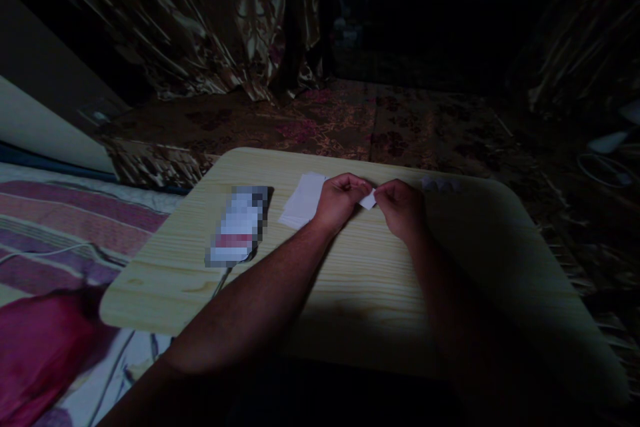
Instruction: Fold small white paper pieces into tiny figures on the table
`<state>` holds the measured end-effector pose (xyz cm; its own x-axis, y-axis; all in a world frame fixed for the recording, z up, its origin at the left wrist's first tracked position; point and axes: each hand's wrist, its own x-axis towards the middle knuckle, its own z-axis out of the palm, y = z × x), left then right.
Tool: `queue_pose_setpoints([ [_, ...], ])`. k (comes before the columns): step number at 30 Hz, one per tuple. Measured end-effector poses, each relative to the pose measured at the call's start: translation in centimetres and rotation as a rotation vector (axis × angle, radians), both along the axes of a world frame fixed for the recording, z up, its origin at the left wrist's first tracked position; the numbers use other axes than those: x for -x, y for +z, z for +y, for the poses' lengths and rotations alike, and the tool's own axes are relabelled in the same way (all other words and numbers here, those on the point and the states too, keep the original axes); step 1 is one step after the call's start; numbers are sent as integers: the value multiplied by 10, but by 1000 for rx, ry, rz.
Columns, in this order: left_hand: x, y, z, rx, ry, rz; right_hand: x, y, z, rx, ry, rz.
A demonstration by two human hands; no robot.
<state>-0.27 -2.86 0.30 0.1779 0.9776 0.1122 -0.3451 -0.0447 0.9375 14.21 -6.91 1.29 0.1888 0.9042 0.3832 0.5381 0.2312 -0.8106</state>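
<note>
Both of my hands meet over the far middle of a light wooden table (350, 280). My left hand (340, 200) and my right hand (403, 207) are closed in pinches on a small white piece of paper (369, 199) held between them. Just left of my left hand a larger white sheet of paper (303, 201) lies flat on the table. The scene is dim, so the folds in the small paper cannot be made out.
A phone (239, 227) with a cable lies on the table's left part. Small pale paper bits (440, 183) sit near the far edge. Striped bedding (55, 233) lies to the left, patterned carpet (350, 120) and curtains (200, 20) beyond.
</note>
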Motion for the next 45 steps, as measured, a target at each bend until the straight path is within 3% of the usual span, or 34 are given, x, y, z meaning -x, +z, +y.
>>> queue_pose_setpoints([
  [15,-1,4,0,34,-9,-68,1,0,0,11,11,-9],
  [28,-2,1,-2,-31,-47,204,-4,-2,5,10,-31,116],
  [37,-2,-4,2,49,-20,69,-3,-6,5,53,30,87],
  [45,-2,-7,2,24,-121,135,-6,-2,8,58,-10,187],
])
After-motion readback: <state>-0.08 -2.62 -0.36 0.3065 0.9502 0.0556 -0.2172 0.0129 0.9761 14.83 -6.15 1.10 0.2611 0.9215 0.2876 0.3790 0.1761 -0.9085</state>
